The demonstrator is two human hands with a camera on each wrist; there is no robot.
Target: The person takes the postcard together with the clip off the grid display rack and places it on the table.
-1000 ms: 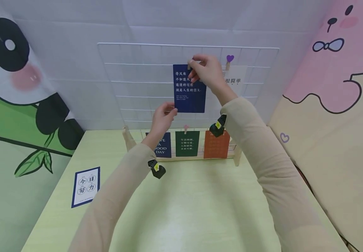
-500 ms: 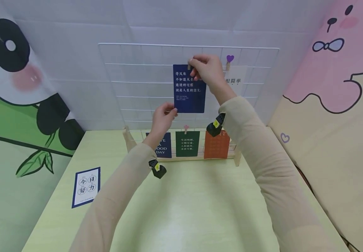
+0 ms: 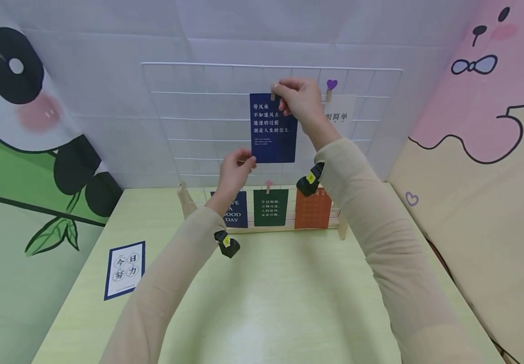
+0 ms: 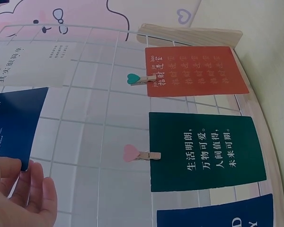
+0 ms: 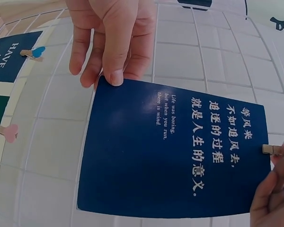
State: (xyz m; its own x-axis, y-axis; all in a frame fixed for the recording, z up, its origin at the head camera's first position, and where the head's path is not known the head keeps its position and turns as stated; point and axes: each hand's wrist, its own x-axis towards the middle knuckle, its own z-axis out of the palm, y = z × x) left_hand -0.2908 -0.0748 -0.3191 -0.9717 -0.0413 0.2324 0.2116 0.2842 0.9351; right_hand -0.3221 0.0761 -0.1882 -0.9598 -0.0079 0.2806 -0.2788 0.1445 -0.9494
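Note:
A dark blue card [image 3: 273, 144] with white lettering is up against the white wire grid [image 3: 198, 119]. My left hand [image 3: 234, 172] pinches the card's lower left corner between thumb and fingers. At the card's top edge, my right hand [image 3: 303, 103] pinches a small wooden clothespin [image 5: 271, 149], whose jaws lie over the edge. That hand's fingers hide part of the clothespin and the card's upper right corner. Just right of it, a white card [image 3: 346, 108] hangs from a clothespin with a purple heart [image 3: 332, 84].
Lower on the grid hang a navy card [image 3: 236, 215], a green card [image 3: 271, 208] and an orange card [image 3: 312, 210]. The grid stands in a wooden base [image 3: 266, 230]. A blue-bordered white card [image 3: 125, 268] lies on the table [image 3: 262, 303], beside the left forearm.
The right hand's fingers shift slightly, uncovering more of the blue card's lettering, and its wrist dips a little to the left. The left hand and the card stay in place.

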